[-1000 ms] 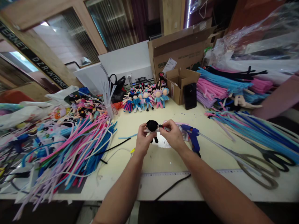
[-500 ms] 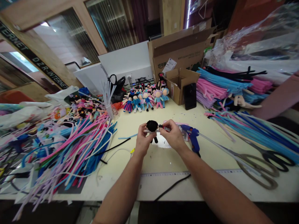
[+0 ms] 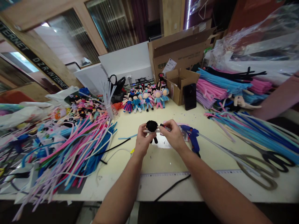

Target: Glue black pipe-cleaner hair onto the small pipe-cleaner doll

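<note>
My left hand (image 3: 143, 140) is closed on a small doll with a round black fuzzy head (image 3: 152, 126) and short dark legs, held above the pale table (image 3: 163, 161). My right hand (image 3: 173, 136) pinches one of the doll's thin arms, close beside the head. A blue glue gun (image 3: 192, 139) lies on the table just right of my right hand, its black cord running toward the front edge.
A heap of pink, blue and white pipe cleaners (image 3: 77, 146) covers the left. Finished dolls (image 3: 146, 98) stand at the back by cardboard boxes (image 3: 179, 56) and a phone (image 3: 190, 95). Pipe cleaner bundles (image 3: 245, 130) and large scissors (image 3: 259, 172) lie right. Another person's sleeve (image 3: 277, 99) is far right.
My right-hand fingers have shifted slightly at the doll's arm; the doll and both hands stay in almost the same place.
</note>
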The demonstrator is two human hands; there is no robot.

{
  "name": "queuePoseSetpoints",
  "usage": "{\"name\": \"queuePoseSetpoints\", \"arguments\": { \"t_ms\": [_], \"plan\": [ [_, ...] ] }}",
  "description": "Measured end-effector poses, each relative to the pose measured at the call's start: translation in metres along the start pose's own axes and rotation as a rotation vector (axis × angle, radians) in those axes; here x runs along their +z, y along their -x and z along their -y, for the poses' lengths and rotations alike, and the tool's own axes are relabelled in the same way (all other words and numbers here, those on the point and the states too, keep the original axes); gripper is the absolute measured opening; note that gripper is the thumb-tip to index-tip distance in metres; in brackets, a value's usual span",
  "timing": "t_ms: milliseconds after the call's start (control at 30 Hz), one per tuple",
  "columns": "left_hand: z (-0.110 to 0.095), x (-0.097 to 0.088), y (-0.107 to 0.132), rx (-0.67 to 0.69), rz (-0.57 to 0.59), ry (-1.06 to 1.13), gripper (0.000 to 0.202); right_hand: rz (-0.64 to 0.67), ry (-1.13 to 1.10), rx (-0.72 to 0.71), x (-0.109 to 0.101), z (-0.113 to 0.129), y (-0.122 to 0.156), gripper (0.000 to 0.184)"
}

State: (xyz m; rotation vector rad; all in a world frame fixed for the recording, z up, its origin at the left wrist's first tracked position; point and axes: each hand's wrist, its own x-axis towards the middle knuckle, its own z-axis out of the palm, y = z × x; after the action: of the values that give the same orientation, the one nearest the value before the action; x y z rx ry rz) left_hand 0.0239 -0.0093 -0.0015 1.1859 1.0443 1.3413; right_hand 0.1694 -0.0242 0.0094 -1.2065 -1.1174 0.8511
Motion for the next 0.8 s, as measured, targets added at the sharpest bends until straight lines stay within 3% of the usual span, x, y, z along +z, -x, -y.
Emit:
{"name": "queuePoseSetpoints", "arguments": {
  "t_ms": [100,167,333,433,567,700,800],
  "plan": [
    [-0.006,0.0,0.0,-0.063,0.086,0.117,0.06,0.02,-0.034,0.018,-0.005,-0.003,-0.005,0.026],
    [-0.01,0.0,0.001,-0.13,0.155,0.204,0.063,0.03,0.069,0.051,-0.01,-0.006,-0.009,0.022],
    [-0.017,-0.007,0.001,-0.283,0.289,0.371,0.055,0.188,0.767,-0.015,-0.022,-0.017,-0.013,0.008],
    [-0.017,-0.01,0.002,-0.334,0.318,0.448,0.048,0.261,0.986,-0.068,-0.025,-0.022,-0.011,0.007],
    [-0.019,-0.01,0.004,-0.37,0.342,0.478,0.054,0.263,0.896,-0.191,-0.024,-0.02,-0.01,0.016],
    [-0.018,-0.011,0.006,-0.394,0.454,0.435,0.061,0.126,0.493,-0.459,-0.021,-0.005,-0.007,0.024],
    [-0.013,-0.011,0.007,-0.41,0.554,0.34,0.05,0.114,0.289,-0.539,-0.02,0.008,-0.001,0.024]
  ]
}}
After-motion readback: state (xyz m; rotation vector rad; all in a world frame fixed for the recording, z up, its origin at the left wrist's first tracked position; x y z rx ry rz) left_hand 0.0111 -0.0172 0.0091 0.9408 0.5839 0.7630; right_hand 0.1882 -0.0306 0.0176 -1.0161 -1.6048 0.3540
